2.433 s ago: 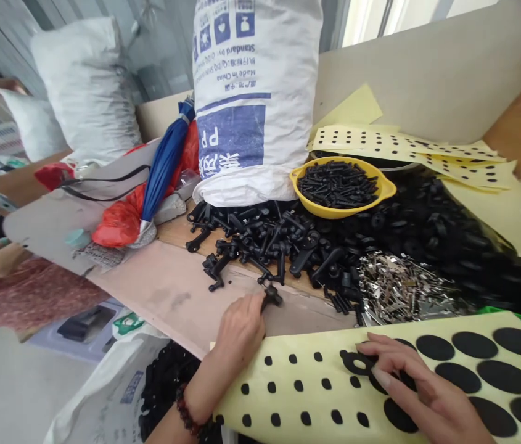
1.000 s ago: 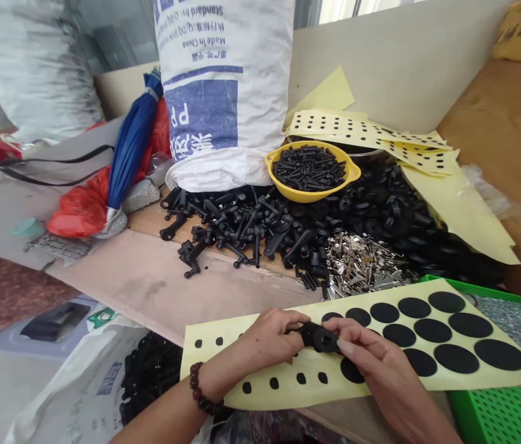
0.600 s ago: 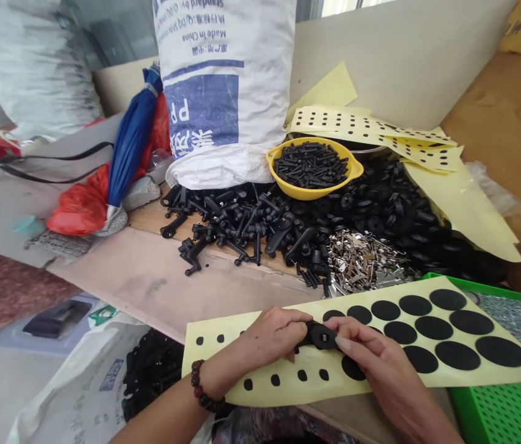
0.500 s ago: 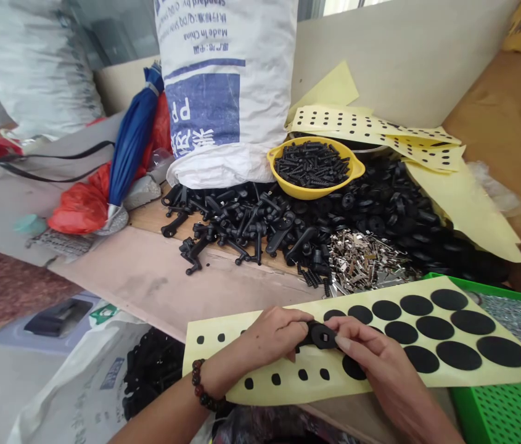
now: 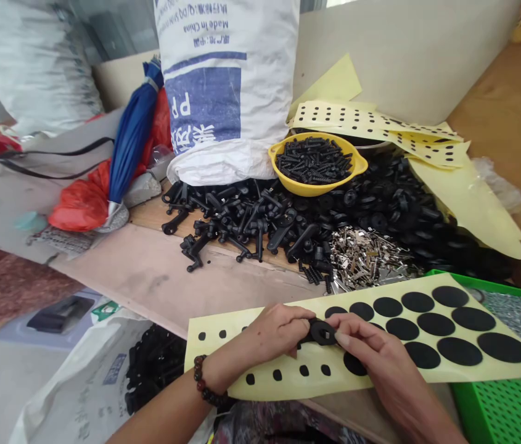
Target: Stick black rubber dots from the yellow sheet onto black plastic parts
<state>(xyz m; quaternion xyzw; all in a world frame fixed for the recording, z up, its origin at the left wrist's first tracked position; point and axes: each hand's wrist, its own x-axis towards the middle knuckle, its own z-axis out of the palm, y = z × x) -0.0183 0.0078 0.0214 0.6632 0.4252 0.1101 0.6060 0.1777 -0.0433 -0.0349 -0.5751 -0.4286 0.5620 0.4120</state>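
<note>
Between my two hands, just over the sticker sheet, is a black plastic part (image 5: 323, 333) with a round end and a small slot in it. My left hand (image 5: 283, 330), with a beaded bracelet at the wrist, is closed on its left side. The fingertips of my right hand (image 5: 364, 342) pinch the round end from the right. Below lies a yellow backing sheet (image 5: 288, 390) with large black round stickers (image 5: 460, 351) on the right and small black ones on the left. How much of the part lies inside my left fingers is hidden.
Beyond the sheet lie a heap of black crank-like parts (image 5: 260, 216), small metal clips (image 5: 362, 259) and a yellow bowl (image 5: 306, 188) of black ridged pins. A white sack (image 5: 260, 80) stands behind. A green basket (image 5: 496, 407) is at right, a blue umbrella (image 5: 133, 135) at left.
Both hands keep their hold on the black part, nearly still. The whole view has shifted very slightly.
</note>
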